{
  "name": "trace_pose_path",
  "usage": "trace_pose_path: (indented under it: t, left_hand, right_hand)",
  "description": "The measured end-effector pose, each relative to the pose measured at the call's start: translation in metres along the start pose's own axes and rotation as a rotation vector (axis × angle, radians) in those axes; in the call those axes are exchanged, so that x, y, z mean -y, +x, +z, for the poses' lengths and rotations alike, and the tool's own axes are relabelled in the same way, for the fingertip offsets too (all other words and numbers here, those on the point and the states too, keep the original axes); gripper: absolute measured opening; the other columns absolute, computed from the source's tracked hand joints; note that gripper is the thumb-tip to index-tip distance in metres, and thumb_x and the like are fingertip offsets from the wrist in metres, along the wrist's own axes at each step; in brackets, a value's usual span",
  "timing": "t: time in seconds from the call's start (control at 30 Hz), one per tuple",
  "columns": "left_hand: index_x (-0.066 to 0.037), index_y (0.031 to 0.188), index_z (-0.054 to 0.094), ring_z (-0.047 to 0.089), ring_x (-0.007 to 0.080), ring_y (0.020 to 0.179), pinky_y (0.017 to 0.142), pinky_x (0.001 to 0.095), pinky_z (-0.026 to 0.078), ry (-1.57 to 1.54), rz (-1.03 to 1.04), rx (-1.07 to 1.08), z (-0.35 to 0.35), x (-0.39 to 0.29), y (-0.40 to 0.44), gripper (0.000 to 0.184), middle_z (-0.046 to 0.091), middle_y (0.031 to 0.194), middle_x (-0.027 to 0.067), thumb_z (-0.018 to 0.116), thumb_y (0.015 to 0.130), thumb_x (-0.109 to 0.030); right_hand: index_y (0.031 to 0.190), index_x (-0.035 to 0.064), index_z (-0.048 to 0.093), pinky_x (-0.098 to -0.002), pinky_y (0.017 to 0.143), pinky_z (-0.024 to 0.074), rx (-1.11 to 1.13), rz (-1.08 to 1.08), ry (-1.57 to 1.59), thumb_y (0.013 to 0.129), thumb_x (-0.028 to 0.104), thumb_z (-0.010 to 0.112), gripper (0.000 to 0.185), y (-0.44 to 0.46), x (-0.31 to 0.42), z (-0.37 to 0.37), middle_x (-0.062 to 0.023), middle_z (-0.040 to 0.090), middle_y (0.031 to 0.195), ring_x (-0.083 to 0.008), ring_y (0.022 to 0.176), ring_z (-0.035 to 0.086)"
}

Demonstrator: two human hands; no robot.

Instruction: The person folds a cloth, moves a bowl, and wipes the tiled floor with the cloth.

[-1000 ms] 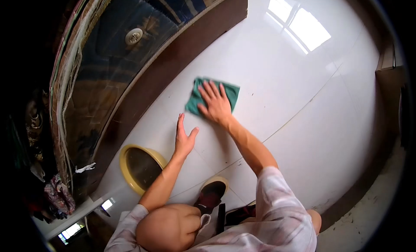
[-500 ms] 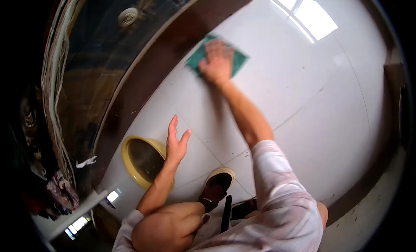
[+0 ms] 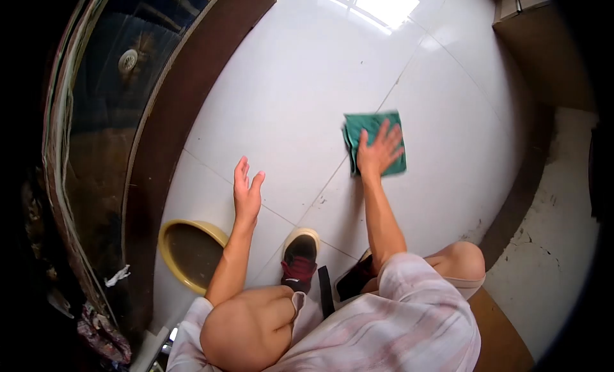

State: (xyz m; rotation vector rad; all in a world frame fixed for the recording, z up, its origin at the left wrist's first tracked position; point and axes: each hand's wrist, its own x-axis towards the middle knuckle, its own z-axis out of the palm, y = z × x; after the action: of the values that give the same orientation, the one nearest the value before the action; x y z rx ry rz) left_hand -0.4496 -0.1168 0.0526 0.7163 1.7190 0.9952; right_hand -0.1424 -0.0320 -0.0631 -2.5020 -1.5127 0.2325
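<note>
A folded green cloth lies flat on the white tiled floor, a little right of the middle of the view. My right hand presses on it from above with its fingers spread. My left hand is raised above the floor, thumb and fingers apart, with nothing in it. Close to my left forearm stands a yellow basin holding dark, murky water. That forearm covers part of the basin's right rim.
A dark brown baseboard runs along the left, below a dark panel with a round fitting. At the upper right stands a brown cabinet. My shoe rests on the tiles between my arms. A white scrap hangs at lower left.
My right hand and the green cloth have moved away from the left baseboard, rightward and nearer to me. The view has shifted. My left hand stays raised and open.
</note>
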Motion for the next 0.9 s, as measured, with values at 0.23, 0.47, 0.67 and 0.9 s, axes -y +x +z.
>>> trace_pose_path:
  t: [0.23,0.47,0.67,0.9]
  left_hand:
    - [0.001,0.154,0.032,0.028,0.0335,0.152,0.124,0.0445,0.023,0.022,0.011,0.075,0.021,0.004,-0.020,0.066,0.032,0.162,0.0230,0.064,0.097,-0.011]
    - [0.005,0.152,0.034,0.031,0.0338,0.151,0.122,0.0412,0.029,-0.050,0.033,0.013,0.034,-0.013,0.009,0.064,0.034,0.160,0.0260,0.063,0.098,-0.014]
    - [0.001,0.153,0.037,0.036,0.0265,0.148,0.122,0.0382,0.027,-0.012,-0.004,-0.026,0.007,-0.002,0.002,0.063,0.036,0.161,0.0199,0.062,0.099,-0.021]
    - [0.005,0.150,0.037,0.040,0.0285,0.145,0.120,0.0380,0.032,-0.135,-0.088,-0.138,-0.005,0.010,-0.014,0.060,0.039,0.157,0.0235,0.063,0.099,-0.014]
  right_hand:
    - [0.160,0.0131,0.034,-0.0627,0.123,0.0010,-0.104,-0.162,0.078,0.098,0.049,0.046,0.072,-0.008,0.079,0.017,-0.0159,0.020,0.170,-0.0362,0.157,0.009]
    - [0.155,0.0284,0.043,-0.0582,0.125,0.0107,0.242,-0.924,0.367,0.093,0.049,0.060,0.068,-0.109,0.063,0.022,-0.0058,0.032,0.166,-0.0285,0.155,0.024]
    - [0.157,0.0250,0.040,-0.0603,0.123,0.0110,0.002,-0.385,0.082,0.094,0.051,0.057,0.071,-0.025,-0.048,-0.015,-0.0085,0.028,0.167,-0.0314,0.156,0.020]
    - [0.163,0.0232,0.028,-0.0627,0.123,0.0012,-0.087,-0.046,-0.028,0.100,0.052,0.042,0.071,0.001,0.001,0.015,-0.0109,0.017,0.171,-0.0350,0.157,0.012]
